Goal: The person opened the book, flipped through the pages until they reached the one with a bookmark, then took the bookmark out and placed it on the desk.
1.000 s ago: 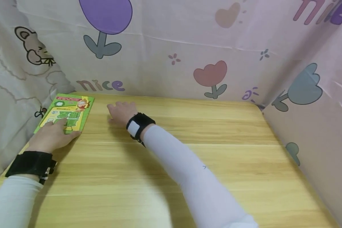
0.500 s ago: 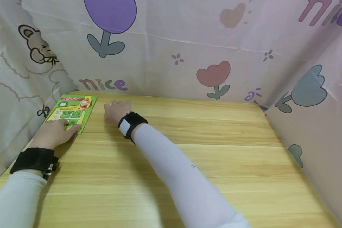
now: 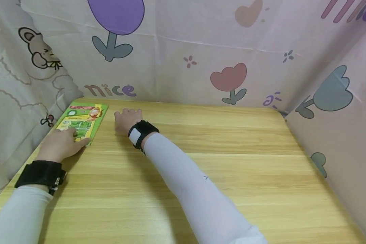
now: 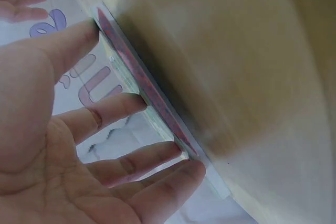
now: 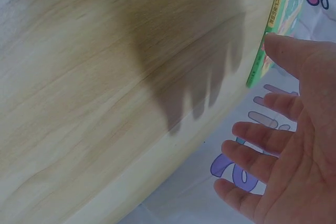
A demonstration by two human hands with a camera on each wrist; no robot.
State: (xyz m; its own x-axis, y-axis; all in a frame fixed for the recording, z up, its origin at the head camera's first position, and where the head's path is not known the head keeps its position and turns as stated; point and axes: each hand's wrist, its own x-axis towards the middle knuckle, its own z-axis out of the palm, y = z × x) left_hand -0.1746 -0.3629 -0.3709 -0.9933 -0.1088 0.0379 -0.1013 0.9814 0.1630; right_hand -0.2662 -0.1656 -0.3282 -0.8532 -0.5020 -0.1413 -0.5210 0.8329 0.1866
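A green and yellow book (image 3: 93,127) with Chinese characters and a cartoon figure on its cover lies at the table's back left. My left hand (image 3: 56,145) covers its near end in the head view. The fingertips (image 4: 137,102) of that hand rest on the book (image 4: 149,90), spread apart and slightly bent, with the thumb near one end of its edge. To the right of the book, my right hand (image 3: 128,121) hovers low over the table, holding nothing. Its fingers (image 5: 257,135) are relaxed and spread in the right wrist view, with the thumb overlapping the book's green edge (image 5: 256,69).
The wooden table (image 3: 231,162) is enclosed at the back, left and right by a white printed curtain (image 3: 170,51). The curtain meets the table close to the book's far and left sides. Both wrists carry black bands (image 3: 41,174).
The book has slid slightly to the right along with my left hand. My right hand first moved a little left, then slightly back to the right; it stays beside the book.
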